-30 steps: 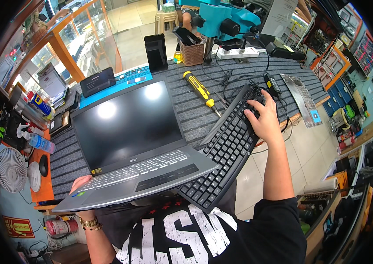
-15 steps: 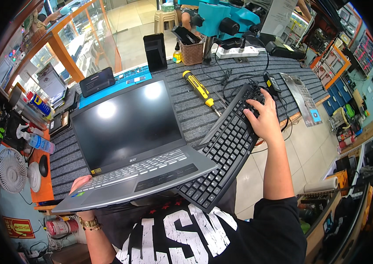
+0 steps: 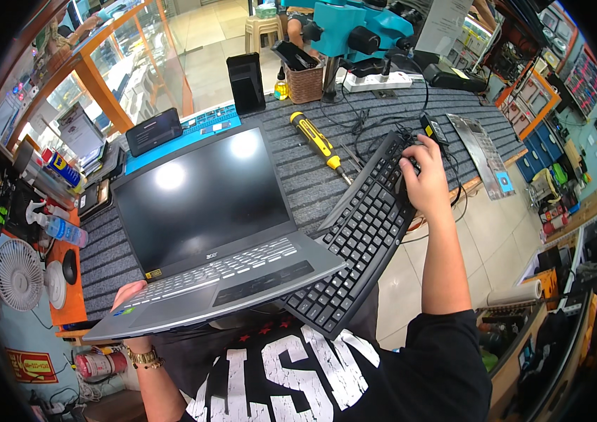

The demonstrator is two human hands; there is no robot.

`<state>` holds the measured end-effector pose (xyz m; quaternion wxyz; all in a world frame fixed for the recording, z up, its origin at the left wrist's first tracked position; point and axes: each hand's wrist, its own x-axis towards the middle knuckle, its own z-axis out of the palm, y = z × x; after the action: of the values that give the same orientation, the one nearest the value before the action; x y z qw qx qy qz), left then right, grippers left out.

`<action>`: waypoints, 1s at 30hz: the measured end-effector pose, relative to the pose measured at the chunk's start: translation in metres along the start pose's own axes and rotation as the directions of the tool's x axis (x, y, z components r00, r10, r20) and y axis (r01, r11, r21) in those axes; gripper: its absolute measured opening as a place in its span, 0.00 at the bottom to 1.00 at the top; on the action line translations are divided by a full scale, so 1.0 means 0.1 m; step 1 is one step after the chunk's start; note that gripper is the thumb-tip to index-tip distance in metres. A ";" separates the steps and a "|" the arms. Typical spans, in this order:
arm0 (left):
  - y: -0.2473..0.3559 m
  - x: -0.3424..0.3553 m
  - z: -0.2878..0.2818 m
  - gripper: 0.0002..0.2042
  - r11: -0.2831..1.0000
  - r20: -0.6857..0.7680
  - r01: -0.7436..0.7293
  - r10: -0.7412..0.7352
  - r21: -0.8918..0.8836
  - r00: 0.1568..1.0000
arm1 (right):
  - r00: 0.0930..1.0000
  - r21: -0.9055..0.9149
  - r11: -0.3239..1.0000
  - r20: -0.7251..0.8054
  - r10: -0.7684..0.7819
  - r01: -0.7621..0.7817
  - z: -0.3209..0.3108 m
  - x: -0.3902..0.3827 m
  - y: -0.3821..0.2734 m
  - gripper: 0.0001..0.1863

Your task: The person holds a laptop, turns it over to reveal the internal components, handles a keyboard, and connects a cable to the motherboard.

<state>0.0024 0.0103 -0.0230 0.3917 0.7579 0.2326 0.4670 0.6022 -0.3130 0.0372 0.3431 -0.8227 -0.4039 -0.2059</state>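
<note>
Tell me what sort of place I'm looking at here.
Probably an electronics repair shop: a teal microscope stands at the workbench's far side, a yellow-and-black screwdriver lies on the gray striped mat, and an open laptop is at the near side.

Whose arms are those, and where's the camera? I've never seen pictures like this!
There's no robot: those are a person's own arms and bare hands. The camera sits on their head, looking down, and its very wide lens bends straight edges. The left hand, mostly hidden, holds an open laptop at its left side. The right hand is on the far end of a black keyboard, whose near part is partly covered by the laptop. On the grey striped mat lies a yellow-and-black screwdriver; a brown basket stands farther back.
</note>
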 end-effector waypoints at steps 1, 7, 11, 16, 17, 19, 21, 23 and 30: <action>0.00 0.00 -0.01 0.21 1.000 -0.003 0.005 -0.005 0.004 1.000 | 1.000 0.001 1.000 -0.001 0.001 -0.001 0.01 0.06 0.03 0.13; -0.04 -0.02 -0.01 0.19 0.997 -0.024 0.029 -0.030 -0.069 0.999 | 0.996 -0.005 0.997 0.050 0.077 -0.077 0.05 0.39 0.24 0.18; 0.01 -0.01 0.01 0.19 0.998 -0.031 0.052 -0.053 -0.043 0.998 | 0.999 -0.077 0.996 -0.003 0.037 -0.037 0.13 0.59 0.27 0.11; 0.01 -0.02 0.01 0.20 0.997 -0.038 0.058 -0.060 -0.046 0.997 | 0.993 0.031 0.998 -0.107 -0.054 0.058 0.20 0.84 0.06 0.10; 0.01 -0.03 0.00 0.20 0.997 -0.041 0.067 -0.069 -0.049 0.997 | 0.986 0.064 0.992 -0.133 -0.097 0.106 0.23 0.88 0.02 0.10; 0.01 -0.02 0.01 0.20 0.996 -0.040 0.065 -0.067 -0.056 0.997 | 0.982 0.063 0.989 -0.146 -0.122 0.133 0.30 0.94 -0.06 0.11; 0.01 -0.03 0.00 0.20 0.996 -0.044 0.064 -0.066 -0.058 0.997 | 0.981 0.110 0.982 -0.131 -0.142 0.157 0.35 0.99 -0.17 0.11; 0.01 -0.01 0.01 0.20 1.000 -0.031 0.014 -0.014 -0.022 0.999 | 0.993 0.097 0.988 -0.044 -0.113 0.117 0.38 0.99 -0.22 0.15; 0.03 0.00 0.03 0.20 0.998 -0.044 0.032 -0.035 -0.062 0.998 | 0.985 0.435 0.900 0.141 -0.101 0.030 0.37 0.91 -0.23 0.25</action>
<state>0.0048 0.0072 -0.0215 0.4171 0.7308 0.2396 0.4843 0.6391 -0.2285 0.0772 0.4757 -0.7263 -0.4931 -0.0561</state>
